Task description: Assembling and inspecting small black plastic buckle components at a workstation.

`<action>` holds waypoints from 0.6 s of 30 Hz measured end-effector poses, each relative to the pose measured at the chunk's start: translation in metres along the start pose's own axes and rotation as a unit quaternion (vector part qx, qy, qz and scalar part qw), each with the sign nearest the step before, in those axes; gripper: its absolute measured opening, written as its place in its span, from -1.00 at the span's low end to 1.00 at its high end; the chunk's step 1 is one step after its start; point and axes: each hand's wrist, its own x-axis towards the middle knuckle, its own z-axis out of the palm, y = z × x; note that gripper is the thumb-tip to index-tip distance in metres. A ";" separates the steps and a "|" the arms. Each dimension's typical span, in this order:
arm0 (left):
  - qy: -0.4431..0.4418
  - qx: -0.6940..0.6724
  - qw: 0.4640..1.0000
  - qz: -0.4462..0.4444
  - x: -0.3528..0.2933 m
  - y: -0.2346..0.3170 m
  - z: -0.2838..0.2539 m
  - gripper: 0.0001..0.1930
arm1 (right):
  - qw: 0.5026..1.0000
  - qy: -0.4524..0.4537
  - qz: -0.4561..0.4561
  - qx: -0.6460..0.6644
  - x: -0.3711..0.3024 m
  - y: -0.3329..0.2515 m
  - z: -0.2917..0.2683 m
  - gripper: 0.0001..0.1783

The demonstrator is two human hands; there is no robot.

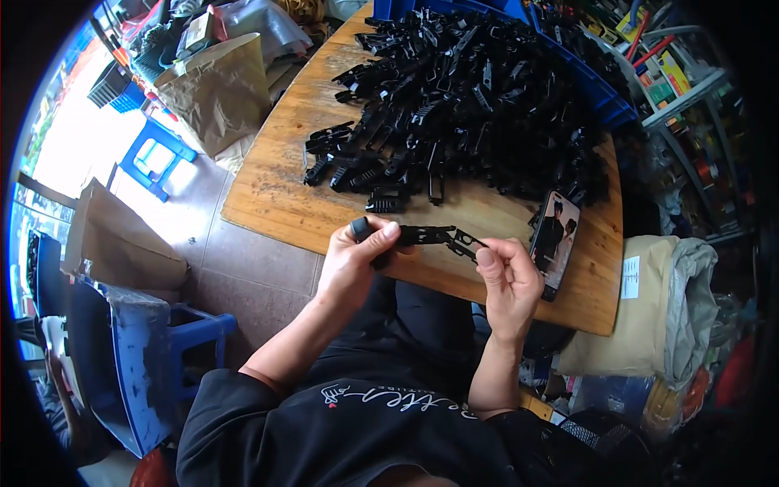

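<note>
Over the table's near edge, my left hand grips one end of a slim black slotted part, thumb pressed on top. A black cap-like cover shows at one of its fingers. The fingers of my right hand pinch the part's other end, an open frame-like section set at a slight angle to the rest. Whether that section is hinged or separate, I cannot tell. Beyond my hands lies a large heap of similar black parts, some loose at its near edge.
The heap covers much of the wooden table. A phone with a lit screen lies right of my right hand. Blue crates stand behind the heap. Blue stools, an open carton and a paper sack flank the table.
</note>
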 end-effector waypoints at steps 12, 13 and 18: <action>-0.038 0.031 0.998 -0.028 -0.007 -0.006 0.007 -0.80 | 0.994 -0.015 -0.029 -0.101 0.005 0.003 0.021 -0.78; -0.041 0.015 0.998 -0.035 -0.007 -0.006 0.005 -0.80 | 0.994 -0.017 -0.030 -0.101 0.006 0.002 0.023 -0.78; -0.016 -0.035 0.999 -0.003 -0.007 0.007 -0.008 -0.88 | 0.981 0.005 -0.047 -0.190 0.030 0.024 0.028 -0.73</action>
